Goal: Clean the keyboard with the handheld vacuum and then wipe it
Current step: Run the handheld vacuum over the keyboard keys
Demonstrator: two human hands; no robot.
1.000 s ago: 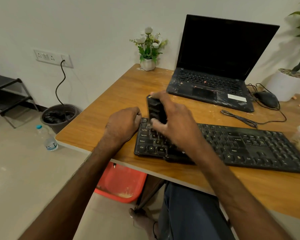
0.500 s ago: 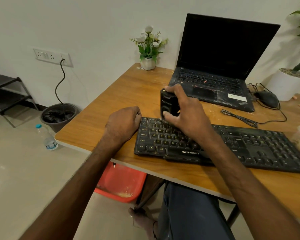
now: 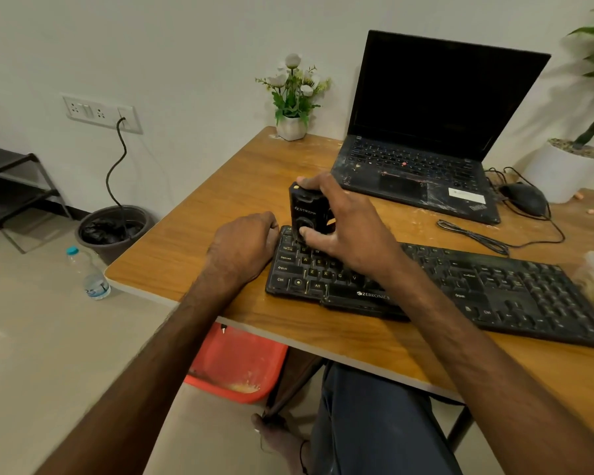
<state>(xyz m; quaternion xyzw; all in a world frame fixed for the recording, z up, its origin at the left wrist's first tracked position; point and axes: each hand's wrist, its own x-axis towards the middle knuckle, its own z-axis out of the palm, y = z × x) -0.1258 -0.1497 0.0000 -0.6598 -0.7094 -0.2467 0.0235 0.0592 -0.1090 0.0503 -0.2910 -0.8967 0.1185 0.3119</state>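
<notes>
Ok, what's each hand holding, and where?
Right hand grips the handheld vacuum round its upright body. Left hand rests against the keyboard's left end; a grip there cannot be told.

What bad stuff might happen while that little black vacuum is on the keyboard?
1. The right hand holds the handheld vacuum upright on the top-left keys of the keyboard; pushing hard might pop a key loose.
2. The left hand only rests against the keyboard's left end, so it might slide.
3. The loose cable behind the keyboard could snag if the vacuum strays there.
</notes>
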